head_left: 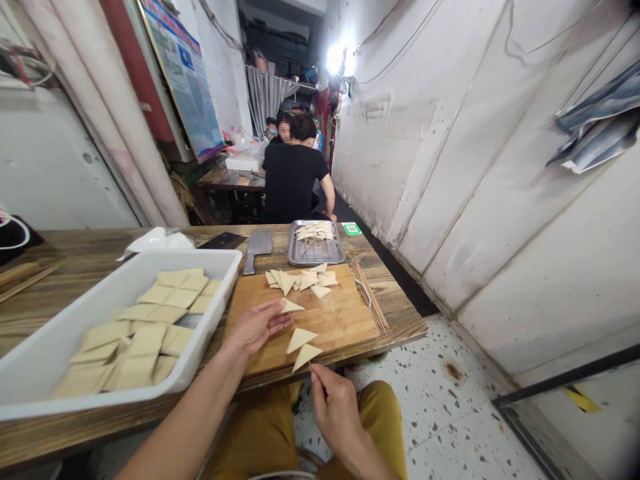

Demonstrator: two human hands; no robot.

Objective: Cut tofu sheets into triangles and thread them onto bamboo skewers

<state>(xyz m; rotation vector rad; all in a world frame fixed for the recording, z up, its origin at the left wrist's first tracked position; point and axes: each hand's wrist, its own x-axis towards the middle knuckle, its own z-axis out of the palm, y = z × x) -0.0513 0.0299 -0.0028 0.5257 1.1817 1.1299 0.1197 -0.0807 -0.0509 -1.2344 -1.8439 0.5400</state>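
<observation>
My left hand (pixel 260 325) pinches a pale triangular slice (pixel 292 306), which looks like dried tofu, above the wooden cutting board (pixel 345 320). My right hand (pixel 335 403) is closed on the lower end of a thin bamboo skewer (pixel 311 365) at the table's front edge. Two tofu triangles, an upper one (pixel 301 339) and a lower one (pixel 307 357), are in line with that skewer; most of its shaft is hidden behind them. Farther back on the board lies a loose pile of cut triangles (pixel 307 280).
A white plastic tub (pixel 220 300) of square tofu sheets stands left. Behind the board are a cleaver (pixel 260 243) and a metal tray (pixel 295 257) holding finished skewers (pixel 315 233). Bare skewers (pixel 373 300) line the board's right side. A person in black (pixel 295 180) sits beyond the table.
</observation>
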